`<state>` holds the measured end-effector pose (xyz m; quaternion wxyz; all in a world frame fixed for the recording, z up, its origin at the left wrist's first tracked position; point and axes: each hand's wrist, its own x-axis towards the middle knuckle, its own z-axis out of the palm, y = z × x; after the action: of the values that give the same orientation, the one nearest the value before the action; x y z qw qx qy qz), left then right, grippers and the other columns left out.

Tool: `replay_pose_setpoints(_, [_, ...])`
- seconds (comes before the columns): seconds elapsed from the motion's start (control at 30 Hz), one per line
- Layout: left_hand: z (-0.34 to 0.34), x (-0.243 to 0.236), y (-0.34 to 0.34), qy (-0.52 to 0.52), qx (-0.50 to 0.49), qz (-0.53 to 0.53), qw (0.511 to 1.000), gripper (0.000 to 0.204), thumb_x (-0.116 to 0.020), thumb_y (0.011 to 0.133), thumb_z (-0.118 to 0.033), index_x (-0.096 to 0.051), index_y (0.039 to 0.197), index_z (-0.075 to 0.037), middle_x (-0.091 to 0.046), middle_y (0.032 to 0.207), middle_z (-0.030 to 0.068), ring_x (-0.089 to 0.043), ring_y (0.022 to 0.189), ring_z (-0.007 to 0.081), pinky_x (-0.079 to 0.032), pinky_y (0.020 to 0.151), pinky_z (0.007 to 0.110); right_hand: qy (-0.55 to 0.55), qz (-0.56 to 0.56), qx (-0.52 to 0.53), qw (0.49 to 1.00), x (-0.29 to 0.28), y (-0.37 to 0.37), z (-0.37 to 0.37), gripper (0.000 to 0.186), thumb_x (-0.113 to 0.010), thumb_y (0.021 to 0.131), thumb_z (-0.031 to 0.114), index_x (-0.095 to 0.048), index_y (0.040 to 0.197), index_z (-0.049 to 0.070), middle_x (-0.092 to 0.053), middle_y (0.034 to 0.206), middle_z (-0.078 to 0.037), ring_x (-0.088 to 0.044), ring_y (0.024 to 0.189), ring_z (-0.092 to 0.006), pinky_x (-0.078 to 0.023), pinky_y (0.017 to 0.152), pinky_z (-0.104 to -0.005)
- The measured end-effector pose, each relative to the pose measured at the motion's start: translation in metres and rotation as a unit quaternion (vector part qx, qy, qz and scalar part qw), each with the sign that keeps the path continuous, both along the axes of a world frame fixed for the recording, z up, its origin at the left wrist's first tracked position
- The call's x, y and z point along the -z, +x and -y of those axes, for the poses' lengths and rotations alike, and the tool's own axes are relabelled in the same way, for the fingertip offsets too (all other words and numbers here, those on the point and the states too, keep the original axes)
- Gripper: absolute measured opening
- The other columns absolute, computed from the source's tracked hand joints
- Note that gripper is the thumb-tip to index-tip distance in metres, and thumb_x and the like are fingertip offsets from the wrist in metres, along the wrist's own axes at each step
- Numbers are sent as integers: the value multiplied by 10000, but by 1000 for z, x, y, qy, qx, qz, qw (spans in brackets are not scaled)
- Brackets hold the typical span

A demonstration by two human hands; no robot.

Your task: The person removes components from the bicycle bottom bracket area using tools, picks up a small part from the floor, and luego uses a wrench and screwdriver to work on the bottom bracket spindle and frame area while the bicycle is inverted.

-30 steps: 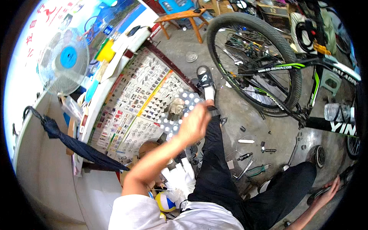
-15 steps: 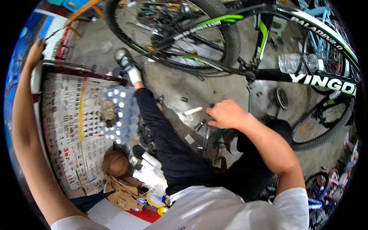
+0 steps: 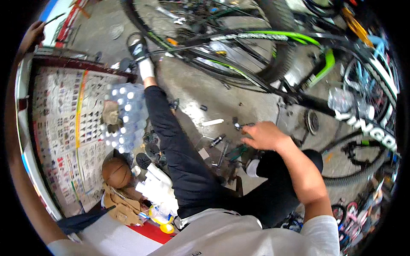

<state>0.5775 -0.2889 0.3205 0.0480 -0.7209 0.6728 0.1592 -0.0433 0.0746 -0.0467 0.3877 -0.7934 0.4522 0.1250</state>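
My left hand (image 3: 33,36) is at the far upper left, closed on a thin dark rod (image 3: 55,18) that sticks out past the fingers; its kind I cannot make out. My right hand (image 3: 265,136) hangs over the floor near my bent knee, fingers loosely bent and apart, with nothing visible in them. Close to its fingertips is a small dark tool-like piece (image 3: 238,124). Left of it on the concrete lie a white stick (image 3: 212,122), a dark cylinder (image 3: 219,139) and a long metal tool (image 3: 222,154). Beyond stands a black and green bicycle (image 3: 273,87).
A table covered with printed sheets (image 3: 55,123) lies left, its dark edge near my foot. Beside it are a pack of plastic bottles (image 3: 128,113), a basketball (image 3: 116,171), white rolls (image 3: 154,183) and cardboard (image 3: 124,207). A loose cog-like disc (image 3: 312,121) and more bicycles (image 3: 354,217) are right.
The view has shifted, so the bicycle sits further right and lower. My left hand still grips the rod, nearer the upper left rim. My right hand is slightly lower, its fingers more spread.
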Motion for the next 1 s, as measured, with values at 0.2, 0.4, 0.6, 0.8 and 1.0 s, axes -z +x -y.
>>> replay_pose_setpoints(0.2, [-41, 9, -70, -50, -9, 194, 980, 432, -519, 1003, -427, -672, 1095, -33, -672, 1020, 172, -614, 944, 201, -482, 872, 397, 2, 41, -19, 999, -1, 48, 5, 371, -600, 918, 431, -658, 1071, 98, -698, 790, -182, -688, 775, -384, -542, 694, -512])
replay_pose_setpoints(0.4, [-63, 15, -54, -88, -30, 69, 993, 409, -521, 988, -414, -660, 976, -29, -694, 839, 146, -663, 737, 280, -523, 693, 448, 143, 117, 18, 983, 26, 65, 17, 428, -622, 914, 505, -694, 1088, 120, -710, 819, -123, -696, 793, -304, -532, 731, -435])
replay_pose_setpoints(0.6, [-63, 34, -45, -226, 140, 42, 963, 316, -478, 1040, -297, -546, 909, -18, -559, 640, 79, -579, 517, 201, -462, 554, 363, 272, 211, 197, 918, 96, -6, -28, 380, -695, 896, 443, -710, 1071, 106, -628, 734, -60, -607, 711, -181, -485, 683, -321])
replay_pose_setpoints(0.8, [-64, 23, -67, -134, 0, -6, 991, 302, -473, 1034, -296, -583, 914, -42, -590, 632, 117, -620, 570, 257, -457, 578, 400, 295, 239, 334, 863, 31, -13, -33, 351, -704, 895, 391, -691, 1077, 91, -645, 736, -68, -600, 683, -160, -493, 668, -337])
replay_pose_setpoints(1.0, [-63, 26, -55, -167, 33, 111, 979, 298, -457, 1045, -317, -556, 942, -55, -595, 641, 137, -628, 623, 333, -459, 603, 441, 198, 228, 281, 911, -71, 23, 45, 345, -674, 920, 364, -684, 1103, 72, -684, 793, -126, -659, 716, -239, -508, 666, -368])
